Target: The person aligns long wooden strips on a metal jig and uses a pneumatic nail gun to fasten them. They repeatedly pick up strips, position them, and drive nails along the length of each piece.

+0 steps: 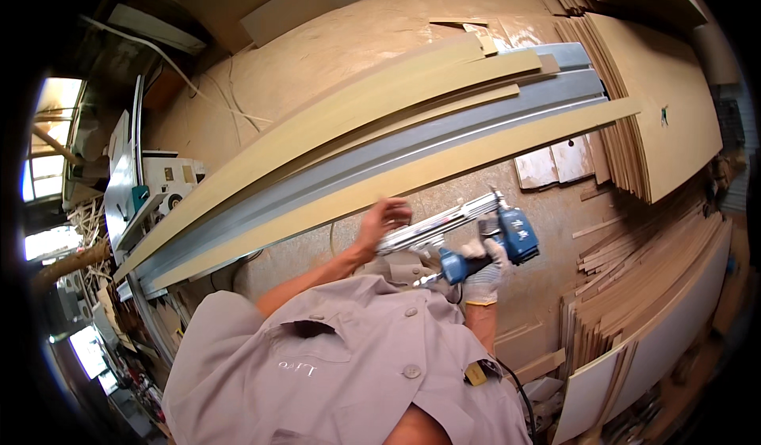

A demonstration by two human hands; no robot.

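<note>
While the blue nail gun [519,235] is out in front of the torso, a bit R of centre, its silver magazine [448,221] has its long axis slanting lower L to upper R, approx parallel w/ the near board strip [476,156] beyond it; a gap shows btwn the two in this view. R hand [486,272], gloved, is the nearer one: fingers wrapped round the handle, blue body just past them on the R. L hand [385,221], bare, is by the magazine's L end, so the mag. runs off to the R from those fingers; they look loosely curled but blurred, can't tell if apart or together, or if touching. Further out: more yellowish strips [349,116] on the grey metal bench [567,86], panel stack [690,140] far R, thin boards [634,286] piled lower R
</note>
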